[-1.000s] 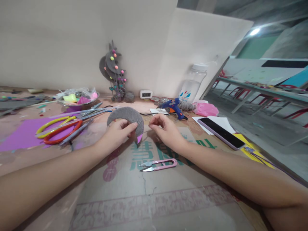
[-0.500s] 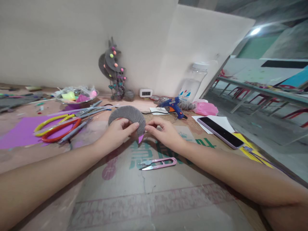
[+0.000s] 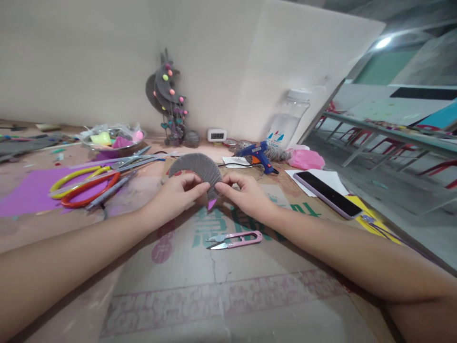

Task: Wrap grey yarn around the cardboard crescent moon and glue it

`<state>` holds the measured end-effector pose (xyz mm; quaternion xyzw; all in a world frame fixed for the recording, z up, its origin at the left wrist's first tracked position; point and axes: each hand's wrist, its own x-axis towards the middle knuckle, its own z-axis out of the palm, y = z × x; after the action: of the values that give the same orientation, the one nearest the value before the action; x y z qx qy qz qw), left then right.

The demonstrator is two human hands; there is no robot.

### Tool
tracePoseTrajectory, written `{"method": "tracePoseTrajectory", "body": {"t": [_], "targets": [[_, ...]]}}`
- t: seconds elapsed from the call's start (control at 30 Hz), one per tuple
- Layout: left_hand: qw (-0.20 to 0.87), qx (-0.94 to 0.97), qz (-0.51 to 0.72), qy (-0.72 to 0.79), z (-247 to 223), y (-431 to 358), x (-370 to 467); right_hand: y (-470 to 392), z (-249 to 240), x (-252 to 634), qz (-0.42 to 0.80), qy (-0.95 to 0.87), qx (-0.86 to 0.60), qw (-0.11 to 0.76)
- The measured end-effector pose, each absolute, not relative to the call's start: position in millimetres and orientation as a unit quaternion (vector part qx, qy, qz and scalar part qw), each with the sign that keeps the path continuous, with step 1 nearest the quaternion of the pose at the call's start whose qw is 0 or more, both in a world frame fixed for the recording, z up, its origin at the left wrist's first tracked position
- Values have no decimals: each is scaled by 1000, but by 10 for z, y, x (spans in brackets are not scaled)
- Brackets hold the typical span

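A crescent wrapped in grey yarn (image 3: 195,166), with a small purple tip showing at its lower end, is held above the cardboard (image 3: 171,305). My left hand (image 3: 182,193) pinches its inner edge between thumb and fingers. At the crescent's right edge, close to the purple tip, the thumb and fingertips of my right hand (image 3: 241,190) are pressed together; whether they grip the edge or a strand of yarn is too small to tell. Pink thread snips (image 3: 244,238) lie on the cardboard below both hands.
Left are yellow-handled and red-handled scissors (image 3: 89,195), purple sheet (image 3: 24,193) and a bowl (image 3: 114,150). Behind stand a decorated crescent (image 3: 166,93), timer (image 3: 217,135) and bottle (image 3: 285,121). Right are a blue glue gun (image 3: 259,156) and phone (image 3: 326,194).
The crescent and my left hand have shifted slightly right, bringing my two hands' fingertips closer together. The crescent is turned a little. My right hand has barely moved.
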<state>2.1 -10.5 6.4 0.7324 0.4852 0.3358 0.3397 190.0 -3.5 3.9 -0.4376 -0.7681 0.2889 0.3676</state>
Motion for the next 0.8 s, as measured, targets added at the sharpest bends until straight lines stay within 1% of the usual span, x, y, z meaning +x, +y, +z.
{"method": "tracePoseTrajectory", "body": {"t": [0.13, 0.3, 0.4, 0.63, 0.8], "targets": [[311, 726, 357, 499, 62, -91, 13, -22, 29, 1908, 308, -773, -425, 357], [337, 693, 381, 511, 36, -59, -5, -17, 37, 1895, 296, -779, -439, 334], [335, 697, 378, 510, 34, -57, -3, -10, 36, 1889, 292, -778, -444, 337], [339, 745, 334, 467, 21, -70, 12, 23, -12, 1919, 355, -762, -422, 341], [367, 736, 360, 440, -27, -37, -3, 42, -50, 1940, 395, -739, -419, 350]]}}
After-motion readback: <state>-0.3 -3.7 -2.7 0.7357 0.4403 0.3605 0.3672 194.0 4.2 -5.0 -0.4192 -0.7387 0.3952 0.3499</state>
